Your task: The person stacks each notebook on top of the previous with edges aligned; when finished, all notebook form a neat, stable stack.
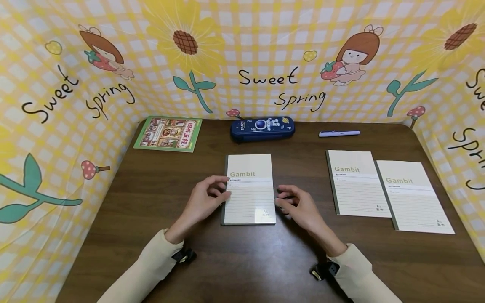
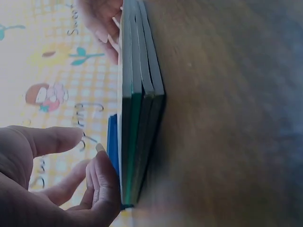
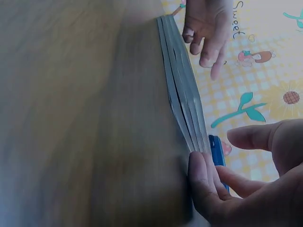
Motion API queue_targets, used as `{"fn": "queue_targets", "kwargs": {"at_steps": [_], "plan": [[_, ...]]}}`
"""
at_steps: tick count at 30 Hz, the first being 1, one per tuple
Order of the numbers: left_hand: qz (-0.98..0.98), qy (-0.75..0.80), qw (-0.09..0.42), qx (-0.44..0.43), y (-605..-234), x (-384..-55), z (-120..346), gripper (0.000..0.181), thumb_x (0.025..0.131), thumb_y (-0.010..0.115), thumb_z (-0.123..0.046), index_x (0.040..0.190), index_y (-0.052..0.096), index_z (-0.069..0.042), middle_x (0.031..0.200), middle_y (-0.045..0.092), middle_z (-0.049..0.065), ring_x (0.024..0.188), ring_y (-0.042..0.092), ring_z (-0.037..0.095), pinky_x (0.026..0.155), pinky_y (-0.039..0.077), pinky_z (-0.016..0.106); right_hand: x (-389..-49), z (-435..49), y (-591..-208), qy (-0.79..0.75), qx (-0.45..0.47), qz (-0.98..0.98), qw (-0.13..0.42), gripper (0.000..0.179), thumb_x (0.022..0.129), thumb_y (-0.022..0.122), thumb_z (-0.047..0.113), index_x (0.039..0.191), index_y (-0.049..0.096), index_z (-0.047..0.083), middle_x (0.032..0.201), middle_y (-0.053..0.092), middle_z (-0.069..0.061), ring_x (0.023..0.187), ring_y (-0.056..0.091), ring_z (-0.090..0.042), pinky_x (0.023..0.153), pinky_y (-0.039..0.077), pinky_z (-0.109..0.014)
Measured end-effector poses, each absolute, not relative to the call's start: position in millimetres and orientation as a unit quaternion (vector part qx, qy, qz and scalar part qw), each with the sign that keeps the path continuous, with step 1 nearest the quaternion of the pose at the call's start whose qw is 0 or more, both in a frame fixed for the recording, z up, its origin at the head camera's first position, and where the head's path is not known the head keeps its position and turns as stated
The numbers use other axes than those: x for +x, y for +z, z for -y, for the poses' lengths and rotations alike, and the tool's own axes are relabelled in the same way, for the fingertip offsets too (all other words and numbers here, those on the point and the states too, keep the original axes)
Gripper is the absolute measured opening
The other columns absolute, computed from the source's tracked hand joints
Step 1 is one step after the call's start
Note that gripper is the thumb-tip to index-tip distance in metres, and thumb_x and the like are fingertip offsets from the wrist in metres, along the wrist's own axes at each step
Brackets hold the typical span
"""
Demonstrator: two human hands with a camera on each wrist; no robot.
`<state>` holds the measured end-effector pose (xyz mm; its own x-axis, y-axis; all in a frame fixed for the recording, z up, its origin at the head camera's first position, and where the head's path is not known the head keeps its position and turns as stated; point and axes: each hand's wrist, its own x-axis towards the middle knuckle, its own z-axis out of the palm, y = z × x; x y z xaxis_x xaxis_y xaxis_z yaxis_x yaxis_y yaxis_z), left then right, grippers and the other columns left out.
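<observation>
A stack of several notebooks [image 1: 248,206] lies in the middle of the table, its top cover lettered "Gambit". Along the spine side, my left hand [image 1: 204,198] has its fingers loosely bent and its fingertips at the edge. In the left wrist view the dark spines [image 2: 127,142] show, one of them green. Beside the opposite edge is my right hand [image 1: 301,207], thumb and fingers apart. From the right wrist view, its fingertips [image 3: 198,168] appear against the page edges [image 3: 182,90]. Neither hand is wrapped around the stack.
Two more "Gambit" notebooks, a left one [image 1: 356,189] and a right one [image 1: 414,204], lie overlapping at the right. Along the back are a green-bordered book [image 1: 168,134], a navy pencil case [image 1: 262,128] and a lavender pen [image 1: 339,134]. A checked cloth [image 1: 265,38] walls the table's back and sides.
</observation>
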<state>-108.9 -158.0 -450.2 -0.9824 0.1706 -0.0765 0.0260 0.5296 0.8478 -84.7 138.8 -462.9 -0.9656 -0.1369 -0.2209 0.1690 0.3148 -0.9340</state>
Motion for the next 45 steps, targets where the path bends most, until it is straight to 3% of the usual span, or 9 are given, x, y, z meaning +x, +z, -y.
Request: {"fn": "queue_targets", "kwargs": {"at_steps": [9, 18, 26, 32, 41, 43, 45], "plan": [[-0.89, 0.412, 0.012, 0.195, -445.9, -114.8, 117.6, 0.022, 0.096, 0.076, -0.011, 0.117, 0.075, -0.006, 0.104, 0.071, 0.007, 0.084, 0.065, 0.015, 0.073, 0.057, 0.027, -74.0, -179.4, -468.0, -0.504, -0.042, -0.86, 0.076, 0.04, 0.097, 0.073, 0.011, 0.136, 0.065, 0.003, 0.114, 0.074, -0.015, 0.095, 0.073, -0.022, 0.076, 0.056, -0.021], [-0.876, 0.342, 0.043, 0.337, -437.5, -129.1, 72.3, 0.027, 0.101, 0.069, -0.019, 0.126, 0.072, -0.01, 0.117, 0.072, 0.005, 0.104, 0.068, 0.018, 0.094, 0.058, 0.035, -56.8, -220.4, -469.4, -0.469, -0.025, -0.882, 0.047, 0.038, 0.099, 0.071, 0.013, 0.136, 0.065, 0.005, 0.114, 0.074, -0.013, 0.092, 0.073, -0.023, 0.067, 0.057, -0.023], [-0.86, 0.282, 0.085, 0.418, -433.3, -142.5, 32.3, 0.038, 0.102, 0.068, -0.022, 0.138, 0.064, -0.008, 0.133, 0.068, 0.007, 0.124, 0.065, 0.021, 0.108, 0.053, 0.039, -38.9, -250.1, -468.5, -0.467, 0.001, -0.884, 0.028, 0.036, 0.099, 0.072, 0.013, 0.133, 0.065, 0.005, 0.112, 0.073, -0.015, 0.083, 0.072, -0.006, 0.065, 0.06, -0.024], [-0.858, 0.194, 0.117, 0.461, -433.1, -144.8, 2.5, 0.05, 0.105, 0.064, -0.029, 0.151, 0.054, -0.013, 0.15, 0.058, 0.006, 0.139, 0.057, 0.02, 0.117, 0.048, 0.037, -29.9, -272.7, -468.9, -0.444, 0.009, -0.896, -0.02, 0.034, 0.097, 0.072, 0.007, 0.131, 0.066, 0.002, 0.11, 0.075, -0.018, 0.082, 0.068, 0.006, 0.065, 0.059, -0.02], [-0.834, 0.068, 0.139, 0.529, -436.9, -136.7, -39.0, 0.065, 0.105, 0.062, -0.038, 0.162, 0.039, -0.015, 0.17, 0.034, 0.01, 0.157, 0.037, 0.024, 0.128, 0.034, 0.036, -23.5, -304.0, -466.4, -0.379, 0.021, -0.919, -0.107, 0.035, 0.093, 0.075, 0.003, 0.127, 0.068, 0.0, 0.111, 0.075, -0.022, 0.086, 0.055, 0.022, 0.068, 0.049, -0.002], [-0.83, 0.051, 0.142, 0.537, -438.2, -134.5, -47.7, 0.067, 0.106, 0.06, -0.04, 0.163, 0.036, -0.017, 0.172, 0.031, 0.009, 0.159, 0.033, 0.024, 0.128, 0.033, 0.038, -22.7, -309.9, -466.2, -0.356, 0.023, -0.926, -0.121, 0.036, 0.091, 0.077, 0.003, 0.126, 0.069, -0.001, 0.11, 0.073, -0.023, 0.085, 0.058, 0.018, 0.067, 0.048, -0.001], [-0.827, 0.037, 0.154, 0.539, -438.6, -131.8, -56.0, 0.068, 0.107, 0.058, -0.042, 0.165, 0.031, -0.019, 0.174, 0.025, 0.006, 0.16, 0.029, 0.024, 0.129, 0.032, 0.042, -21.9, -315.4, -466.6, -0.334, 0.021, -0.933, -0.131, 0.038, 0.09, 0.078, 0.003, 0.126, 0.069, -0.003, 0.108, 0.069, -0.025, 0.083, 0.068, 0.003, 0.065, 0.047, -0.001]]}}
